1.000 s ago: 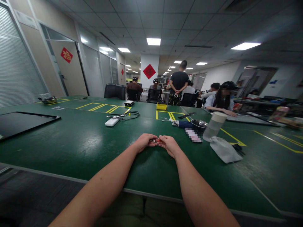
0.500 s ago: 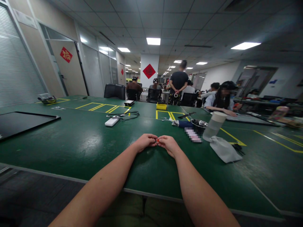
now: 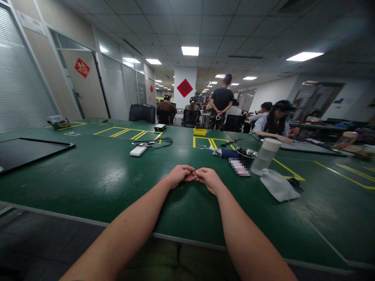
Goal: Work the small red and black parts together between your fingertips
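Close together over the middle of the green table (image 3: 117,164), my left hand (image 3: 178,175) and my right hand (image 3: 208,178) meet at the fingertips. Between them they pinch a small red and grey piece (image 3: 192,174). Fingers cover most of it, and it is too small to name. Both hands are closed, thumb against fingers. A white power bank (image 3: 138,150) with a black cable (image 3: 164,143) lies beyond my left hand. To the far side of my right hand lies a pixelated pink flat item (image 3: 239,167).
At right stand a translucent bottle (image 3: 265,156), a metal bowl (image 3: 247,153) and a light grey pouch (image 3: 278,185). A black flat panel (image 3: 32,153) lies at left. Farther back sits a yellow box (image 3: 200,132). A co-worker (image 3: 275,123) sits across at right, hands on a grey board.
Both hands stay in nearly the same place. The small piece has turned slightly between the fingertips, so more red and grey shows.
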`<state>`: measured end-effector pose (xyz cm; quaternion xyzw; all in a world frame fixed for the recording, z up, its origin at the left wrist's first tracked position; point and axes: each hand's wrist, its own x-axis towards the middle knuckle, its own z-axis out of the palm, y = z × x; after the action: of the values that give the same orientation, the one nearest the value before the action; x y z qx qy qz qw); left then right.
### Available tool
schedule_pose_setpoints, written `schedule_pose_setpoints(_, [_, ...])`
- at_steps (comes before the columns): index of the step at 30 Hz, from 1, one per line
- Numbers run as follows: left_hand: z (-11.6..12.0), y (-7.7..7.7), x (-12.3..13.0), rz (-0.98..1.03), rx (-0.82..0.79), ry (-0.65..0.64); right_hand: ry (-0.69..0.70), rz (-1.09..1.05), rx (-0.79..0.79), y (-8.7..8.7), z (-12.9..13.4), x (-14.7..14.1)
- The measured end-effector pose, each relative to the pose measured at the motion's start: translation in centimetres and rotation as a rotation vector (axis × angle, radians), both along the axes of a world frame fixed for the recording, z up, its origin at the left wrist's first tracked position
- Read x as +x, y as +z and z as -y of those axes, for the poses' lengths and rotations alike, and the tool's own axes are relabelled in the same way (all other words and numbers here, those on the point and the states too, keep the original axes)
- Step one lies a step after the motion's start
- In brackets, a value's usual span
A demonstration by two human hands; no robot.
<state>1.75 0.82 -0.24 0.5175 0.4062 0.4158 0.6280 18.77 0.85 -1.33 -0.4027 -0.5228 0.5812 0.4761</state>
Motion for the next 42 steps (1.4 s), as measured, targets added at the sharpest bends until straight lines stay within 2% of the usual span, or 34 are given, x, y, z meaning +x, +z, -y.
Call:
schedule_pose_setpoints(3, [-0.01,0.02,-0.04,0.031,-0.017,-0.001,0.012,-0.019,-0.021,0.12,0.03,0.06])
schedule_pose_setpoints(10, [0.00,-0.64,0.08,0.026,0.063,-0.025,0.003,0.020,0.010,0.72,0.68,-0.21])
schedule_pose_setpoints(14, [0.21,-0.56,0.27,-0.052,0.163,0.027,-0.024,0.046,0.056,0.76,0.70,-0.37])
schedule_pose_setpoints(19, [0.28,-0.11,0.24,-0.215,0.315,0.089,-0.081,0.116,0.203,0.63,0.49,-0.59])
schedule_pose_setpoints(24, [-0.08,-0.19,0.01,-0.235,0.461,0.105,-0.091,0.102,0.240,0.59,0.37,-0.74])
schedule_pose_setpoints(33, [-0.31,-0.56,-0.18,-0.223,0.494,0.075,-0.094,0.118,0.247,0.76,0.49,-0.74])
schedule_pose_setpoints(42, [-0.43,-0.67,-0.21,-0.365,0.587,0.105,-0.114,0.164,0.286,0.63,0.47,-0.63])
